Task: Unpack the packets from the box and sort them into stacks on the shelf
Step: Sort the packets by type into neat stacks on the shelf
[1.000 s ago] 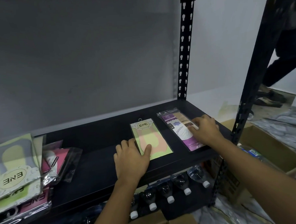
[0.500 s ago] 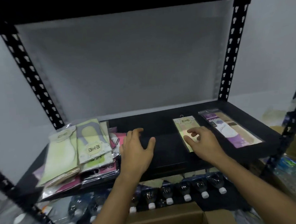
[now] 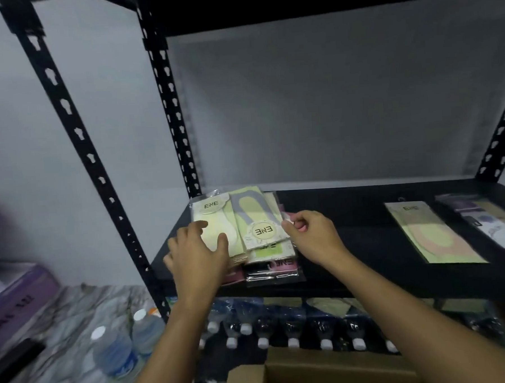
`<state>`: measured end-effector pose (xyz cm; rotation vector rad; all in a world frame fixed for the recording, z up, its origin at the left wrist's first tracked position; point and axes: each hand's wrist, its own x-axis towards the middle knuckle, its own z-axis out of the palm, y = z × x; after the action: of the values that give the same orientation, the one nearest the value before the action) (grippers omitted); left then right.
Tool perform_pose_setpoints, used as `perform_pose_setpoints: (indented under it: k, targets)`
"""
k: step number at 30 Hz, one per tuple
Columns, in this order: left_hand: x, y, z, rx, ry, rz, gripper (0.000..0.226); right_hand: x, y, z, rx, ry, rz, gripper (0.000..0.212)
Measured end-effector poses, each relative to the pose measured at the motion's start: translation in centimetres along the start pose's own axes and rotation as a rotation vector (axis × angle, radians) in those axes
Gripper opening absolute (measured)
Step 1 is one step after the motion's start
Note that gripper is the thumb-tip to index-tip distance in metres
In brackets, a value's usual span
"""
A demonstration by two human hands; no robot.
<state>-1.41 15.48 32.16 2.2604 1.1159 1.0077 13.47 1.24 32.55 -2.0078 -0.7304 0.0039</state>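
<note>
A storeroom: black slotted-steel shelving [image 3: 367, 282], bottled water [image 3: 113, 353] stacked below, cardboard box [image 3: 328, 374]

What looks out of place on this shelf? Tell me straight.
The pile of packets at the left end of the shelf is messy. The packets lie fanned at different angles, one ENE label reads upside down beside an upright one, and pink packets poke out underneath at the front edge.

I log: one pile of packets [image 3: 262, 233], number unreadable; one green packet [image 3: 432, 234]; one purple packet [image 3: 494, 222]; one cardboard box [image 3: 328, 374]; two standing bottles [image 3: 113, 351].
</note>
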Motion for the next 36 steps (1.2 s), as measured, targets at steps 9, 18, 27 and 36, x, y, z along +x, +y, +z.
perform_pose_setpoints:
  k: [9, 18, 27, 36]
  targets:
    - [1.6, -3.3, 0.2, 0.015, -0.282, -0.278, 0.065, 1.0, -0.4, 2.9, -0.038, -0.041, 0.101, 0.030]
    - [1.6, -2.8, -1.0, -0.278, -0.219, -0.345, 0.059, 0.8, -0.4, 1.1, 0.073, -0.038, 0.223, 0.024]
    - [0.5, -1.9, -1.7, -0.734, -0.115, -0.301, 0.041, -0.3, 0.4, -0.5, 0.423, 0.049, 0.287, 0.033]
    - [-1.4, -1.3, -1.4, -0.927, -0.165, -0.348, 0.042, -2.2, 1.5, -3.3, 0.666, 0.212, 0.259, 0.030]
